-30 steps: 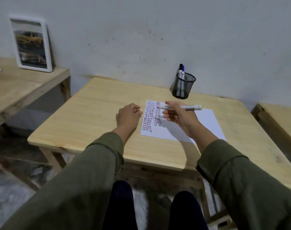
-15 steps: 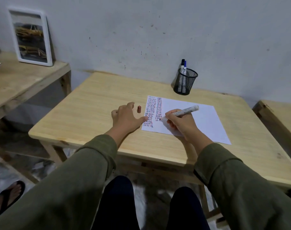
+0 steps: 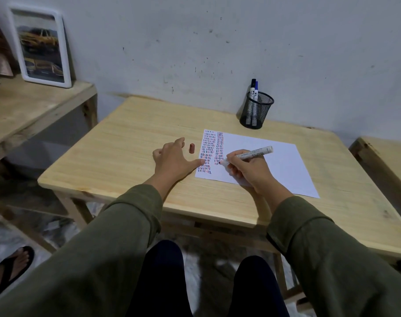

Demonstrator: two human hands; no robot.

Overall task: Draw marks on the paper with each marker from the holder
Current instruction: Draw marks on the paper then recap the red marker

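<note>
A white sheet of paper (image 3: 275, 161) lies on the wooden table (image 3: 131, 143), with two columns of short red, blue and dark strokes at its left side. My right hand (image 3: 247, 170) grips a white marker (image 3: 252, 153), its tip touching the paper at the bottom of the second column. My left hand (image 3: 174, 160) lies flat with fingers spread, thumb on the paper's left edge. A red marker cap (image 3: 191, 148) stands on the table beside that hand. A black mesh holder (image 3: 255, 110) at the back holds two markers (image 3: 253, 92).
A white-framed picture (image 3: 40, 44) leans on the wall on a wooden side table (image 3: 28, 110) at the left. Another wooden surface (image 3: 387, 156) sits at the right. A foot in a sandal (image 3: 9, 268) is on the floor at lower left.
My right hand came down from mid-air and set the marker tip on the paper. My left hand opened flat, and the red cap now stands on the table.
</note>
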